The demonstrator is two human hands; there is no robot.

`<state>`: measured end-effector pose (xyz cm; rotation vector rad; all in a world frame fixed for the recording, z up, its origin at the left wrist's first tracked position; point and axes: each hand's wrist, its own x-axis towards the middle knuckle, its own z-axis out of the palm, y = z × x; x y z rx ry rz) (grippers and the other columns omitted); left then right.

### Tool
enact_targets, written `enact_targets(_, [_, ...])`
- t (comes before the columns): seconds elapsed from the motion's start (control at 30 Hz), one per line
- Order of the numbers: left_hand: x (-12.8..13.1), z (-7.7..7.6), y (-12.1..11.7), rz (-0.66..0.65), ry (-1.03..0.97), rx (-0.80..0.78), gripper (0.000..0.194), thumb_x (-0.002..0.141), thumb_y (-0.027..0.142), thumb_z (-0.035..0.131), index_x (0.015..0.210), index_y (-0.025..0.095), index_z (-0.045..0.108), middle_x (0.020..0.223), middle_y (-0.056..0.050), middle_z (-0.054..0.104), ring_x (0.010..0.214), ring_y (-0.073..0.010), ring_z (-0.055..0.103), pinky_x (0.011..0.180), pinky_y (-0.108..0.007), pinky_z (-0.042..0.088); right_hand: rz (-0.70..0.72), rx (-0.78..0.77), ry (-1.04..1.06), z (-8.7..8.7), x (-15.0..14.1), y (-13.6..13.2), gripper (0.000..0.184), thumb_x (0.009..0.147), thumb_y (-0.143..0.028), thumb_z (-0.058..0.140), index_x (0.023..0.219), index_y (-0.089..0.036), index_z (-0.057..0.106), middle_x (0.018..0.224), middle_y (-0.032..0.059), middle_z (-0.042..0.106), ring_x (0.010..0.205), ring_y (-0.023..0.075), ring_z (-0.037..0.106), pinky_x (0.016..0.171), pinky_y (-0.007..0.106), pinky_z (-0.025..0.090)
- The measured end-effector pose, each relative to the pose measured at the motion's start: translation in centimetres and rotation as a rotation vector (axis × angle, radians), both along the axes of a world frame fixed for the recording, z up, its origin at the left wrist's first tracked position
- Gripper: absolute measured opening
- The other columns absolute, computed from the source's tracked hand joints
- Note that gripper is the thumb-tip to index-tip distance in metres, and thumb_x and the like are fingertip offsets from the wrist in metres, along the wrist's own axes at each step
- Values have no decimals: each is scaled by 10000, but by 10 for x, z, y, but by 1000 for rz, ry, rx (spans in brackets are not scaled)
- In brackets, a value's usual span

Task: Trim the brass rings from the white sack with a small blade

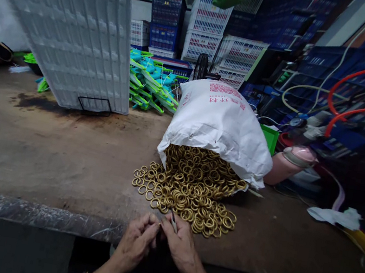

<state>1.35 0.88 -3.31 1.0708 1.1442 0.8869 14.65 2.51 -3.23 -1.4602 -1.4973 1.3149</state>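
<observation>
My left hand (138,238) and my right hand (181,244) meet fingertip to fingertip just in front of the bench's near edge. A slim grey tool with a dark end (174,222) sticks up between the thumb and fingers of my right hand; its kind is not clear. My left fingers are pinched together, and whatever they hold is hidden. Right beyond my hands lies a loose pile of brass-coloured rings (189,199). It spills from the mouth of a white woven sack (220,119) with red print, lying on its side.
A tall ribbed white panel (90,35) stands at the left of the wooden bench (43,145) on a black wire stand. Behind are green-and-blue plastic pieces (153,82) and stacked crates (207,14). A pink bottle (291,162) and red hose (340,84) are at right.
</observation>
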Motion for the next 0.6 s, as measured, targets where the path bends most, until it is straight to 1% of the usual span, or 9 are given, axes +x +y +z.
enact_targets(0.07, [-1, -2, 0, -46, -114, -117, 338, 787, 490, 479, 676, 171, 488, 478, 67, 447, 345, -42, 306, 352, -168, 231, 17, -9, 25, 1, 0, 0, 283, 790, -412, 427, 627, -184, 468, 571, -41, 454, 570, 111, 428, 554, 218, 341])
enact_targets(0.13, [-1, -5, -1, -47, -198, -164, 336, 775, 504, 493, 717, 173, 487, 516, 65, 473, 343, -32, 305, 335, -156, 215, 16, -15, 38, 2, 1, 0, 287, 808, -406, 397, 658, -181, 491, 587, -32, 481, 577, 115, 449, 564, 219, 352])
enact_targets(0.2, [-2, -7, -2, -18, -228, -184, 318, 763, 492, 522, 759, 176, 489, 546, 63, 491, 356, -29, 320, 334, -149, 214, -11, 24, -40, 3, 4, 0, 300, 827, -396, 359, 693, -179, 517, 592, -21, 500, 576, 121, 461, 565, 224, 352])
enact_targets(0.27, [-2, -8, -2, 2, -219, -185, 309, 755, 481, 540, 753, 178, 482, 546, 64, 490, 356, -27, 320, 333, -149, 208, 10, 116, -194, 3, 7, -1, 269, 832, -345, 348, 733, -181, 536, 591, -15, 508, 567, 127, 461, 555, 226, 337])
enact_targets(0.37, [0, -6, -2, 17, -197, -157, 322, 750, 486, 542, 707, 179, 455, 528, 71, 463, 356, -23, 301, 338, -152, 195, 154, 257, -402, 0, 9, -6, 163, 776, -177, 370, 763, -196, 531, 629, -6, 546, 581, 131, 481, 558, 223, 315])
enact_targets(0.4, [1, -5, -2, 21, -194, -145, 329, 748, 492, 539, 700, 179, 448, 534, 69, 462, 362, -23, 299, 343, -154, 195, 193, 285, -449, -2, 9, -7, 171, 739, -124, 373, 765, -198, 525, 650, -1, 562, 595, 133, 494, 564, 222, 312])
enact_targets(0.5, [2, -1, -2, 37, -162, -99, 351, 737, 515, 534, 694, 180, 438, 561, 59, 471, 388, -27, 313, 364, -159, 207, 233, 318, -534, -5, 7, -11, 252, 662, -50, 364, 799, -200, 513, 704, 11, 595, 637, 141, 525, 581, 218, 312])
enact_targets(0.6, [1, 1, -3, 42, -98, -62, 365, 737, 535, 515, 693, 183, 430, 570, 50, 477, 408, -39, 331, 380, -169, 230, 236, 308, -571, -5, 5, -11, 290, 646, -32, 351, 826, -199, 505, 731, 15, 605, 671, 148, 539, 598, 220, 314])
